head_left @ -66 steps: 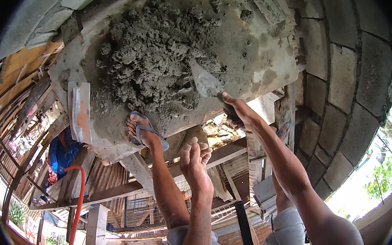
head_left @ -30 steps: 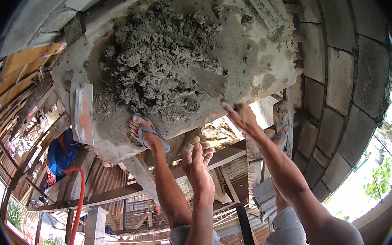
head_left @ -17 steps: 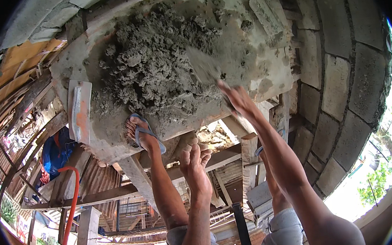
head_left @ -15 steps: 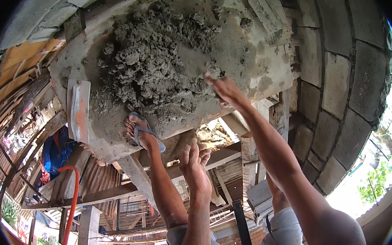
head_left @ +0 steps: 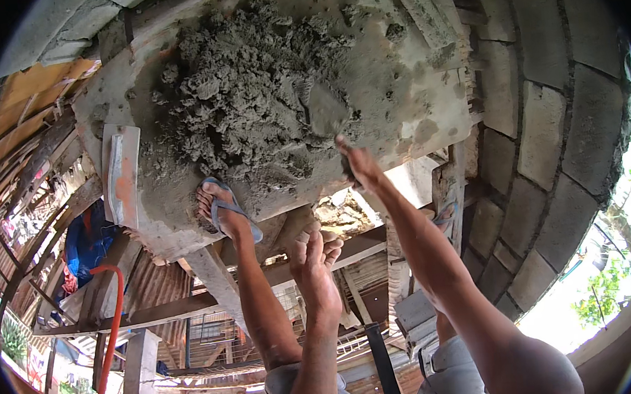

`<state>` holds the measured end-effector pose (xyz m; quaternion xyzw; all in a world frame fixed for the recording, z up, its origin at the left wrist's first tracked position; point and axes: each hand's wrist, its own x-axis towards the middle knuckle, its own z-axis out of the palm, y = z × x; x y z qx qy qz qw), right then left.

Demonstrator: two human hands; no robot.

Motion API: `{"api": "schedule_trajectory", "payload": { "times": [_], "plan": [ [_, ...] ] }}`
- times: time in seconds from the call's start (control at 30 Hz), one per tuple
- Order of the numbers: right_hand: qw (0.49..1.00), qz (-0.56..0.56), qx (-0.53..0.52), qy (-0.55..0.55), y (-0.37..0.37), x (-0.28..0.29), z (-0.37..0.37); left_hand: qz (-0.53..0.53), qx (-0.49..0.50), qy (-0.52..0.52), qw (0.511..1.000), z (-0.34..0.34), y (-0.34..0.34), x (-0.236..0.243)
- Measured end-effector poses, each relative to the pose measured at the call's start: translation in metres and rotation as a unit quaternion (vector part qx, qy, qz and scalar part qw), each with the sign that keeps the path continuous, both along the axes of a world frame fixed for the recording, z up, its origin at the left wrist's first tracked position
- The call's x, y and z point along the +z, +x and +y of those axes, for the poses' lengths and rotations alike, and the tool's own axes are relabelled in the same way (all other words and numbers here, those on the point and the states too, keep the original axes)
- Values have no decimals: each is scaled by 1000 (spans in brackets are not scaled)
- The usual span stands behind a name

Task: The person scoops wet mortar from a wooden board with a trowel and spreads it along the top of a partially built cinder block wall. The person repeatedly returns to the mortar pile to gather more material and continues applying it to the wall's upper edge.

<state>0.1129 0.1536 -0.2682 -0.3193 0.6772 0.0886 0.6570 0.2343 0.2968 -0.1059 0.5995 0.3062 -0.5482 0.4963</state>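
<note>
My right hand (head_left: 363, 169) is closed round the handle of a trowel (head_left: 328, 111). The grey blade is at the right edge of a heap of wet mortar (head_left: 237, 90), its flat face showing. That heap is spread on a wide board (head_left: 440, 113), which is smeared and spotted with grey. Nearer to me, my left hand (head_left: 315, 273) is raised below the board's near edge, its fingers loosely stretched and nothing in it. My foot in a blue flip-flop (head_left: 227, 211) rests on the board beside the mortar.
A plastering float (head_left: 123, 177) lies at the board's left edge. A mortar-caked slab (head_left: 427, 17) is at its far right. A block wall (head_left: 541, 130) rises on the right. Wooden beams (head_left: 189, 308) and a gap are below the board; a red hose (head_left: 116, 330) hangs at left.
The trowel blade has shifted slightly right and nearer, and its face shows more plainly. My right hand has moved a little nearer to me. My left hand has hardly moved.
</note>
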Motion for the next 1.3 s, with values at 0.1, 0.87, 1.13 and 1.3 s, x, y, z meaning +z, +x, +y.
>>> {"api": "schedule_trajectory", "payload": {
  "times": [0.1,0.87,1.13,1.3],
  "plan": [
    [996,52,-1,75,-13,3,38,9,-2,15,1000,-4,1,1],
    [958,125,243,-89,-97,-4,20,-12,-52,9,999,5,-19,-8],
    [915,267,292,-80,-150,17,15,-27,-48,-20,998,3,-10,-6],
    [924,159,306,-163,-136,-17,-34,-22,-49,-5,999,6,-18,-9]
  ]
}}
